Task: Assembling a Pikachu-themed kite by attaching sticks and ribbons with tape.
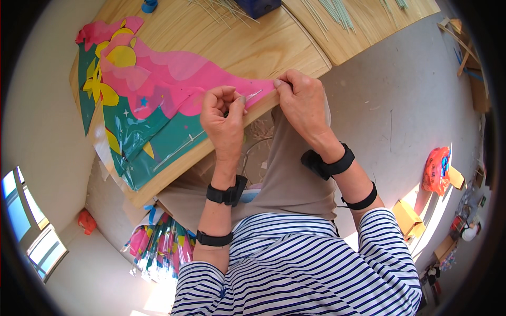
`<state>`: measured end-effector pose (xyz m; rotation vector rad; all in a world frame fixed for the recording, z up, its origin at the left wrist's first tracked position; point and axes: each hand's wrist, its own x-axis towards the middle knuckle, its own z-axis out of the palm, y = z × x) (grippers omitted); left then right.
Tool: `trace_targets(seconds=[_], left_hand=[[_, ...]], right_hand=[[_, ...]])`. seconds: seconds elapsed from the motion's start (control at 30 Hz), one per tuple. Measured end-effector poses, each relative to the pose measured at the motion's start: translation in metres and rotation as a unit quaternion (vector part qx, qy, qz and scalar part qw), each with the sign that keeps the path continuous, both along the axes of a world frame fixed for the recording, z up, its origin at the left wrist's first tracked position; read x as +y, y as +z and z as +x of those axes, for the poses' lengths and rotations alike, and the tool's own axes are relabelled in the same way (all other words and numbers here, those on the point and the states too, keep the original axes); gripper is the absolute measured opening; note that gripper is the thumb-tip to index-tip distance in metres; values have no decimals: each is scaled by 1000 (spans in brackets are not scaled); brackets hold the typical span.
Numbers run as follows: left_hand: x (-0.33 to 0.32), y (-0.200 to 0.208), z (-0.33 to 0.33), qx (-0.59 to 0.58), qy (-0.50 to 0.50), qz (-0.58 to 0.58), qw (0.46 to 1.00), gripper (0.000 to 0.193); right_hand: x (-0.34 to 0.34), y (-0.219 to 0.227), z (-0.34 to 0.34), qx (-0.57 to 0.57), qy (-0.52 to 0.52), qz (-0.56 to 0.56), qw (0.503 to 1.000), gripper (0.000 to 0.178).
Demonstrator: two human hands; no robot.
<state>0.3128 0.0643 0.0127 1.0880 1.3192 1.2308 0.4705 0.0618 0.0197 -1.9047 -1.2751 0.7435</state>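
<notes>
Our left hand (224,113) pinches a thin stick (253,95) just past its thumb. Our right hand (301,100) pinches the pink sheet (200,79) beside it. We should keep the sheet flat.

Blue object (149,5) cropped at top edge

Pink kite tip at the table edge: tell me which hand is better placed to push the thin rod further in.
Probably the left. The left hand already pinches the thin rod, aimed at the pink kite tip. The right hand is pinning that tip on the table edge, so it looks busy steadying.
</notes>
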Motion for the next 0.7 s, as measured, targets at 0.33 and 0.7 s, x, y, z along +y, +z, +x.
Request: trace_targets(seconds=[0.33,0.7], left_hand=[[-2,-5,1,20,-16,-1,1000,20],[0,-3,0,20,-50,-1,999,23]], right_hand=[[1,0,17,57,-27,1,998,10],[-8,-3,-24,-75,122,126,982,29]])
